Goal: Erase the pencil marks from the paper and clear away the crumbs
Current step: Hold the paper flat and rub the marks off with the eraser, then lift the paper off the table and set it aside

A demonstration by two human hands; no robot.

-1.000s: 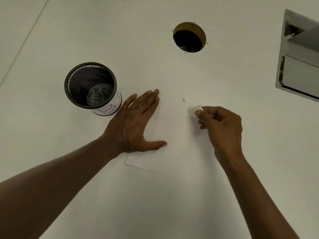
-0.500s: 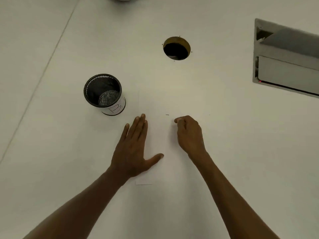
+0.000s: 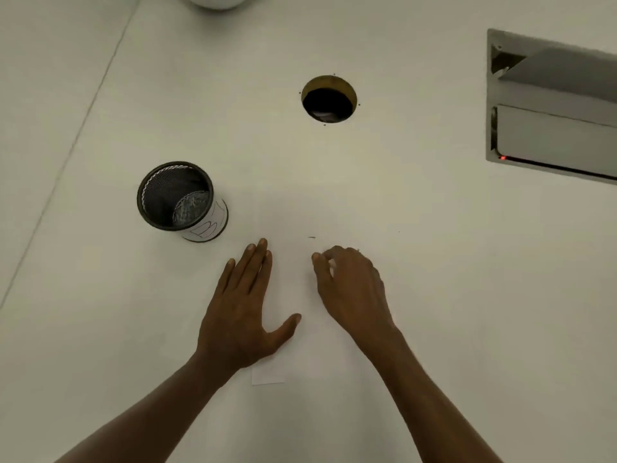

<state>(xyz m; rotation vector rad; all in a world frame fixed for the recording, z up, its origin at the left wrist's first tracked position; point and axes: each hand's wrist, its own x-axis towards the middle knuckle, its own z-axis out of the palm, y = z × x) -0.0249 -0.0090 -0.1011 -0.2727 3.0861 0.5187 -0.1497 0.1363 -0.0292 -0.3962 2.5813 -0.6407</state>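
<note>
On the pale counter (image 3: 417, 295) our paper (image 3: 267, 375) lies under our flat, open left hand (image 3: 240, 315); our right hand (image 3: 350, 289) pinches something white, likely the eraser; one pencil mark (image 3: 311, 237) remains, crumbs uncleared

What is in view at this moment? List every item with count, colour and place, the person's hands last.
paper: one, white sheet, flat on the desk under both hands, edges faint
pencil mark: one, short dark stroke, on the paper just beyond the right fingertips
mesh cup: one, black with a white label, upright, left of the paper
cable hole: one, round and dark, in the desk beyond the paper
metal hatch: one, grey, set into the desk at far right
round white object: one, cut off by the top edge
desk: one, off-white
eraser: one, white, only a sliver shows in the right hand
left hand: flat on the paper, fingers straight
right hand: fingers curled, pinching the eraser
</note>
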